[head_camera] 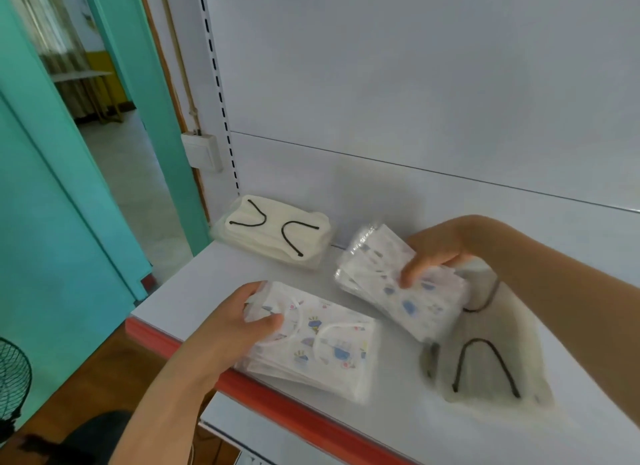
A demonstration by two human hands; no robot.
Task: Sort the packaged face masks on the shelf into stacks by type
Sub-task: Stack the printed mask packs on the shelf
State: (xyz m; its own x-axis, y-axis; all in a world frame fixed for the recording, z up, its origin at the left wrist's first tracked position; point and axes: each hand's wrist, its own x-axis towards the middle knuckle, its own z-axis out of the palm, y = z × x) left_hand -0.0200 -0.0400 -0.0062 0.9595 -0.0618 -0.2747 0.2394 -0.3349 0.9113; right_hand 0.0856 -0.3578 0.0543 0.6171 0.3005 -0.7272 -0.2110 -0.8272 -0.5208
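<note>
Right hand (433, 256) pinches a bundle of clear-wrapped printed white masks (398, 284), long axis angled toward the matching stack (311, 346) that the left hand (239, 322) grips, just beside it.

You get soft, even daylight, brightest through the doorway (104, 145) at left. Faint shadows fall on the shelf (207, 284) back panel. Motion blur smears the printed mask stack (322, 346); straight edges bow toward the frame's borders.

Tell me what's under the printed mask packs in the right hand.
A cream mask with black ear loops lies partly under the printed packs held by the right hand; anything else beneath them is covered.
</note>
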